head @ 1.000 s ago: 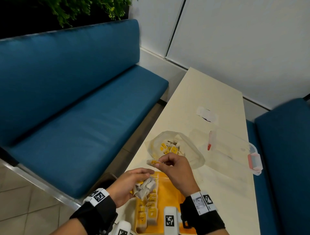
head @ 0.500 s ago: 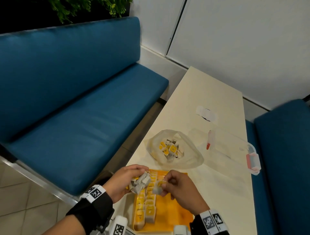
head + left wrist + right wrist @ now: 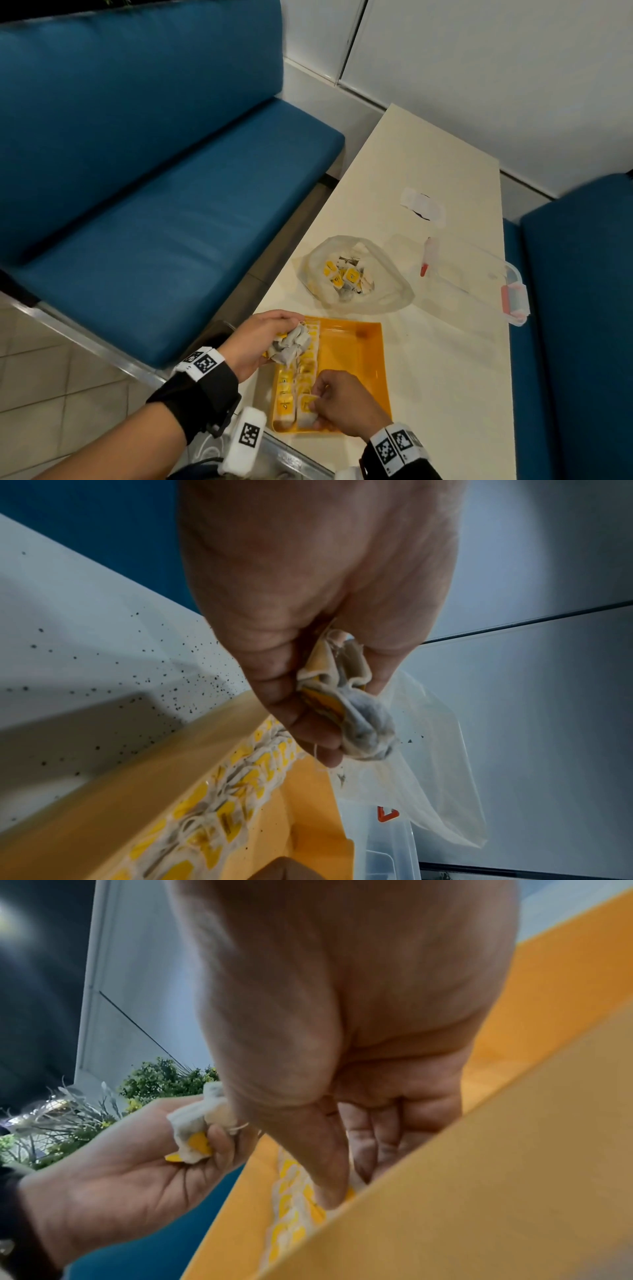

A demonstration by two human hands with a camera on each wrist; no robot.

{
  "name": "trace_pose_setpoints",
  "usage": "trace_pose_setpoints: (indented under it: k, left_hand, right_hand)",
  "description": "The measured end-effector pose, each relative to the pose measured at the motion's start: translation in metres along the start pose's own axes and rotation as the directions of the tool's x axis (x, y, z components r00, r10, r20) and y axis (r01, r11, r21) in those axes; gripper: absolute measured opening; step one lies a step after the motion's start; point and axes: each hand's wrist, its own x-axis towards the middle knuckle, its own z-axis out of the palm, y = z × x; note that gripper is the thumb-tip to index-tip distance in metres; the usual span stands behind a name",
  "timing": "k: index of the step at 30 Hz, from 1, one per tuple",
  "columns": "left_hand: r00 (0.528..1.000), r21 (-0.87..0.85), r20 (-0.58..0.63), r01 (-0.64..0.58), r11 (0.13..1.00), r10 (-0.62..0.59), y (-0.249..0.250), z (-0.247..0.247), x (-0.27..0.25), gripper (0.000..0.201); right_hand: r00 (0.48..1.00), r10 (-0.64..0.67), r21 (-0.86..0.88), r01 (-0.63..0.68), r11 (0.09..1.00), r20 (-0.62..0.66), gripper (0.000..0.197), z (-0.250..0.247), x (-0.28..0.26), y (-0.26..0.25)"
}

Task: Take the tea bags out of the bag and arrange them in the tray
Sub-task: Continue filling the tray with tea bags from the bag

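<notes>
An orange tray (image 3: pixel 356 356) lies at the table's near edge, with two rows of yellow-tagged tea bags (image 3: pixel 291 387) along its left side. My left hand (image 3: pixel 263 339) hovers over the tray's far left corner and grips a bunch of tea bags (image 3: pixel 291 342), also seen as a crumpled bunch (image 3: pixel 346 704). My right hand (image 3: pixel 318 404) pinches one tea bag (image 3: pixel 306 411) at the near end of the rows, thumb (image 3: pixel 325 1172) pressing down on it. The clear plastic bag (image 3: pixel 387 294) with more tea bags lies open beyond the tray.
A clear lidded container (image 3: pixel 479 274) with red latches sits right of the bag, and a white paper scrap (image 3: pixel 423 205) lies farther back. Blue benches (image 3: pixel 171 222) flank the narrow table. Dark tea crumbs (image 3: pixel 154 669) speckle the tabletop left of the tray.
My right hand has come back from near the plastic bag to the near end of the tray, carrying one tea bag down into the row. The left hand kept its bunch.
</notes>
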Motion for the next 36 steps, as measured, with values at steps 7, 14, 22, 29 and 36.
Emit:
trace_pose_setpoints:
  k: [7,14,22,29,36]
  left_hand:
    - [1.0,-0.009,-0.009,0.005,1.0,-0.005,-0.003,0.003,0.002,0.022]
    - [1.0,0.014,-0.024,0.001,1.0,-0.001,-0.008,0.003,0.006,0.021]
    - [0.998,0.02,-0.058,-0.004,1.0,0.006,-0.01,0.005,0.009,0.02]
    - [0.995,0.013,-0.096,-0.026,1.0,0.027,-0.011,0.011,0.007,0.021]
    - [0.993,0.003,-0.112,-0.031,1.0,0.031,-0.011,0.013,0.005,0.018]
  right_hand:
    - [0.993,-0.022,0.017,0.025,1.0,-0.12,0.009,0.011,0.003,0.01]
    - [0.984,-0.01,0.061,0.022,0.998,-0.179,0.023,0.019,0.002,0.013]
    - [0.976,-0.199,-0.377,0.152,0.914,-0.089,0.027,0.019,0.0,0.014]
    - [0.976,-0.207,-0.432,0.159,0.888,-0.067,0.028,0.022,0.006,0.011]
    - [0.967,-0.219,-0.442,0.141,0.886,-0.132,0.015,0.025,0.006,0.013]
